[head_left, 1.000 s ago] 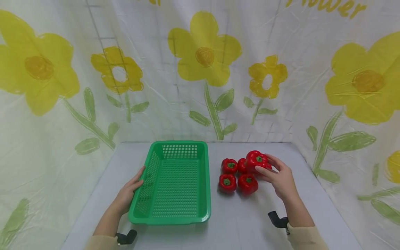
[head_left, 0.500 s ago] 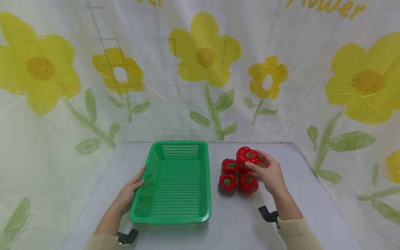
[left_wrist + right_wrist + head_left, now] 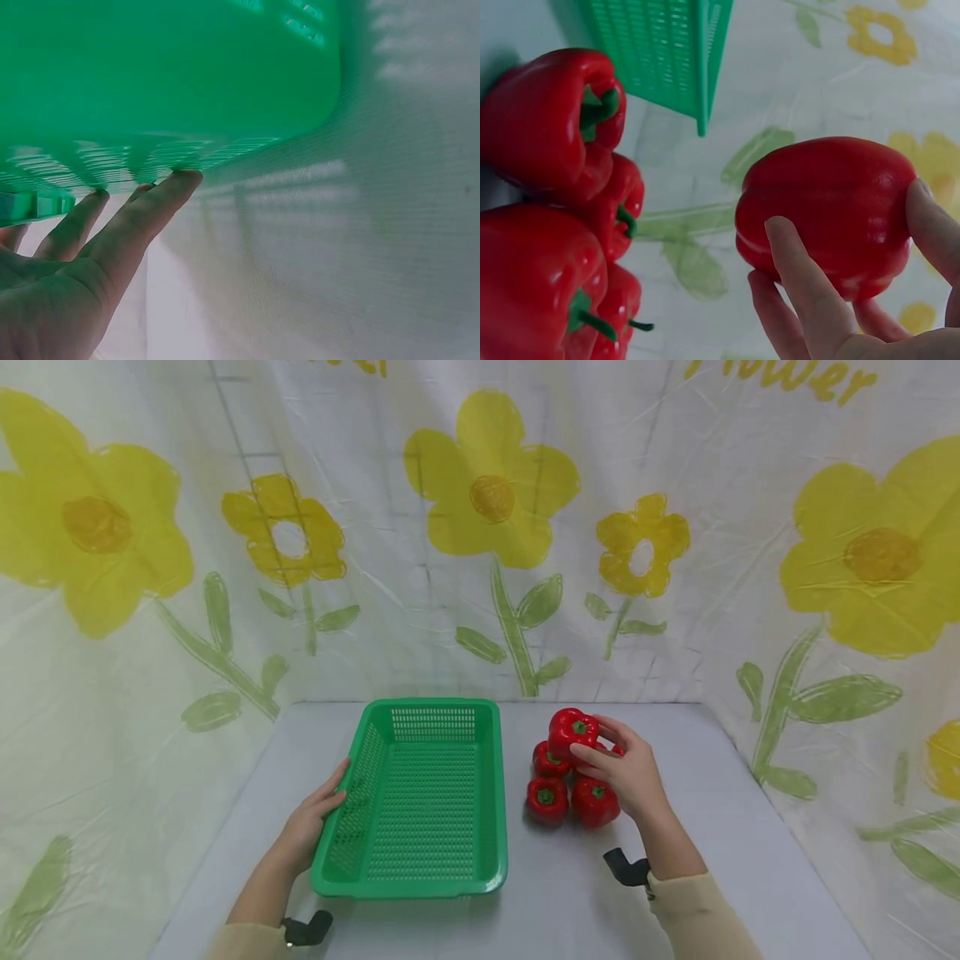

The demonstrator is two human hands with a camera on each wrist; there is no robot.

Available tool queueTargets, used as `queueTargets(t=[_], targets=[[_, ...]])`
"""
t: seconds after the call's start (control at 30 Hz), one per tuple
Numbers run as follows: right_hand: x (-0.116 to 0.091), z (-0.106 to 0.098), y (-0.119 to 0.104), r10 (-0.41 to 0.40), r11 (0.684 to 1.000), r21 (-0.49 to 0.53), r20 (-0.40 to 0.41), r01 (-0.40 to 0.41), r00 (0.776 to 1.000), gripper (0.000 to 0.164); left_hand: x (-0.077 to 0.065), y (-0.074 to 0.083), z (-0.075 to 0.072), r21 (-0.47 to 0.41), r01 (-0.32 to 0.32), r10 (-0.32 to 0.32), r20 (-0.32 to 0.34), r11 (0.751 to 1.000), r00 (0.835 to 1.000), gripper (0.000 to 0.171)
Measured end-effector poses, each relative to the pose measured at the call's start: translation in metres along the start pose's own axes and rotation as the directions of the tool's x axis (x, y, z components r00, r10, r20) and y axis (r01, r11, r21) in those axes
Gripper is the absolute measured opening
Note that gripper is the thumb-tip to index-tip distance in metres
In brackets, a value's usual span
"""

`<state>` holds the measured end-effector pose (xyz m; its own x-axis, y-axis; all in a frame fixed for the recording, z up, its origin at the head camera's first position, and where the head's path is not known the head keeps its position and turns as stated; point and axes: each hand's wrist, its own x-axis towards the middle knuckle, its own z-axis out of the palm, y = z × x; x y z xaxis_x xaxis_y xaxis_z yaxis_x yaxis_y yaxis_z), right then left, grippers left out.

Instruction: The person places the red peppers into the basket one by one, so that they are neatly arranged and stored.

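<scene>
R hand (image 3: pixel 626 772) grips red pepper (image 3: pixel 568 732); L hand (image 3: pixel 302 828), fingers (image 3: pixel 142 223) prob. straight, touches green basket (image 3: pixel 412 889) w/ mesh floor (image 3: pixel 422 810) showing

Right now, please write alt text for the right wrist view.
The right hand holds a red pepper. More peppers are on the left; a green basket shows at the top, with flowered cloth behind.

Pale, smooth tabletop (image 3: pixel 551 897)
Green basket (image 3: pixel 408 888) stands left; red peppers (image 3: pixel 595 804) sit clustered on the right.

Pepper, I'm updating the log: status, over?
Right hand holds pepper aloft. Left hand touches basket, left side. No obstacle visible around held pepper.
</scene>
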<state>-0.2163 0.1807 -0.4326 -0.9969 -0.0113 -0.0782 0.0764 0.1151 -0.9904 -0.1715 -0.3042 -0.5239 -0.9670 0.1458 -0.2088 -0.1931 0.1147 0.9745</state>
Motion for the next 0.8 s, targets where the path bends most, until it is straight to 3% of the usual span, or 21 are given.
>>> queueTargets(t=[0.33, 0.8], targets=[[0.002, 0.012, -0.001, 0.036, 0.999, 0.004, 0.017, -0.036, 0.999, 0.083, 0.000, 0.001, 0.002, 0.006, 0.009, -0.009, -0.008, 1.000, 1.000, 0.054], [0.010, 0.033, -0.007, 0.017, 1.000, 0.009, 0.039, -0.017, 0.999, 0.081, 0.000, 0.000, 0.000, 0.007, 0.009, -0.009, -0.008, 1.000, 1.000, 0.054]])
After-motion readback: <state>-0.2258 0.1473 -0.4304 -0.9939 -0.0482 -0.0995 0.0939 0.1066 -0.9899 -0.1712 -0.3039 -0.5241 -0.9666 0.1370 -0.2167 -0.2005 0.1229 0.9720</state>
